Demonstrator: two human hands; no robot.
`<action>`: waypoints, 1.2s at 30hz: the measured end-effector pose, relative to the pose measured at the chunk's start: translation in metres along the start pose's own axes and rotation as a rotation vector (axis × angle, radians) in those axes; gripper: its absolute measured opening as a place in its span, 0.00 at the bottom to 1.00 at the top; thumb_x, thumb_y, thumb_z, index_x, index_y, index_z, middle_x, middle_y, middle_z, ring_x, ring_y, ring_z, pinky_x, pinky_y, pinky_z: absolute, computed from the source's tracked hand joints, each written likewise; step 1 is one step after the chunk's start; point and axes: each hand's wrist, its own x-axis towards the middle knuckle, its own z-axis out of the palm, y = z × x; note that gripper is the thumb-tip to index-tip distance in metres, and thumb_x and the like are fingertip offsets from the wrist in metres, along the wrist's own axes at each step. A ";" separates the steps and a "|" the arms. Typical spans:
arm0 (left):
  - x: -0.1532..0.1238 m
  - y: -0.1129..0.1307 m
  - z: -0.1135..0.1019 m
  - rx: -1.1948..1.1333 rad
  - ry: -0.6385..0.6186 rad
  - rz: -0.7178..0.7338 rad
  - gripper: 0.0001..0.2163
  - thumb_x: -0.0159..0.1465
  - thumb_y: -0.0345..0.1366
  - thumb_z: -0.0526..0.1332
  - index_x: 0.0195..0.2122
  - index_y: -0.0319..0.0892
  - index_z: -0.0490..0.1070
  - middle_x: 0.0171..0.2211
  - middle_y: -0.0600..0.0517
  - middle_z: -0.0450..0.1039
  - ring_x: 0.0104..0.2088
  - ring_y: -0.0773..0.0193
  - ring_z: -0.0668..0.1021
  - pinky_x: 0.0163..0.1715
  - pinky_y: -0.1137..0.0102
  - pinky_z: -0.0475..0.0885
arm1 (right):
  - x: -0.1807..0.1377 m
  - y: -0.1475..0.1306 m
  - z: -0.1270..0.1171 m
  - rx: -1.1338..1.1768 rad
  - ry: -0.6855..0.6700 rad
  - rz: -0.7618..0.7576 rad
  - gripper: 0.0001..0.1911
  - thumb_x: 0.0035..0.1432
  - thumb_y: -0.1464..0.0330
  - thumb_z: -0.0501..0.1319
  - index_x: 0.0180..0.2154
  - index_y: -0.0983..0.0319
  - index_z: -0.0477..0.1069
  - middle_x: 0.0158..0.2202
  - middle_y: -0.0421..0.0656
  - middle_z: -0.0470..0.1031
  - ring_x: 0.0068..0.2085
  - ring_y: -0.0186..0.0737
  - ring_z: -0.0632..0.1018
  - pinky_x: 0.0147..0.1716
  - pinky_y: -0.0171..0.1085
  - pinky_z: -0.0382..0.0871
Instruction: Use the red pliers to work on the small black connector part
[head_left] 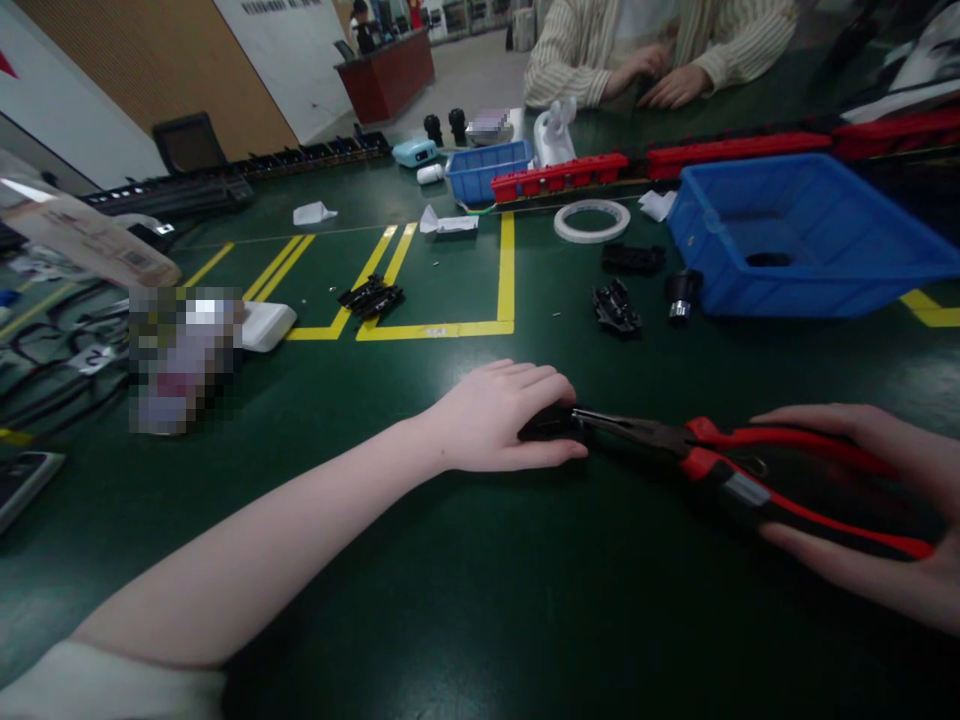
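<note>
My left hand (pixel 510 415) lies over a small black part (pixel 551 424) on the green table, fingers and thumb closed around it. Most of that part is hidden under the hand. From the right, my right hand (pixel 892 500) grips the red and black handles of long-nose pliers (pixel 705 450). Their handles are spread apart, and the jaw tips touch or reach the black part beside my left fingers. Beyond the pliers lie another black plastic part (pixel 616 306) and a black and silver cylindrical piece (pixel 682 295).
A large blue bin (pixel 817 290) stands at the right, near a white tape roll (pixel 592 221). Red rails (pixel 559 178) cross the back. Black parts (pixel 371 297) lie on yellow tape lines. Cables (pixel 67 350) sit at left. Across the table, a person's hands (pixel 660 80) are close together.
</note>
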 end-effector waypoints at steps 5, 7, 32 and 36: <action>0.000 0.000 0.001 -0.023 0.005 -0.019 0.17 0.64 0.49 0.55 0.43 0.38 0.66 0.34 0.51 0.73 0.34 0.64 0.74 0.35 0.70 0.65 | -0.004 0.002 -0.002 -0.028 0.025 -0.008 0.33 0.42 0.48 0.63 0.49 0.56 0.65 0.38 0.41 0.76 0.30 0.41 0.79 0.26 0.36 0.77; 0.000 0.000 0.001 -0.023 0.000 -0.021 0.18 0.65 0.49 0.55 0.44 0.38 0.66 0.34 0.51 0.73 0.33 0.64 0.74 0.35 0.69 0.65 | -0.005 0.003 -0.002 -0.053 0.037 -0.012 0.34 0.42 0.48 0.63 0.49 0.56 0.64 0.39 0.43 0.75 0.31 0.42 0.79 0.27 0.38 0.77; 0.000 0.000 0.000 0.006 0.006 0.023 0.17 0.65 0.48 0.56 0.41 0.38 0.68 0.31 0.52 0.72 0.30 0.65 0.73 0.32 0.71 0.64 | -0.003 0.003 0.001 -0.043 0.069 0.003 0.33 0.43 0.48 0.63 0.49 0.57 0.65 0.39 0.41 0.77 0.32 0.41 0.80 0.28 0.35 0.76; 0.000 0.000 0.000 0.003 0.002 0.023 0.17 0.64 0.48 0.56 0.42 0.38 0.69 0.31 0.52 0.72 0.30 0.65 0.73 0.32 0.71 0.64 | -0.002 0.001 0.001 -0.038 0.052 -0.011 0.32 0.44 0.48 0.62 0.49 0.56 0.66 0.38 0.40 0.77 0.31 0.39 0.80 0.27 0.34 0.76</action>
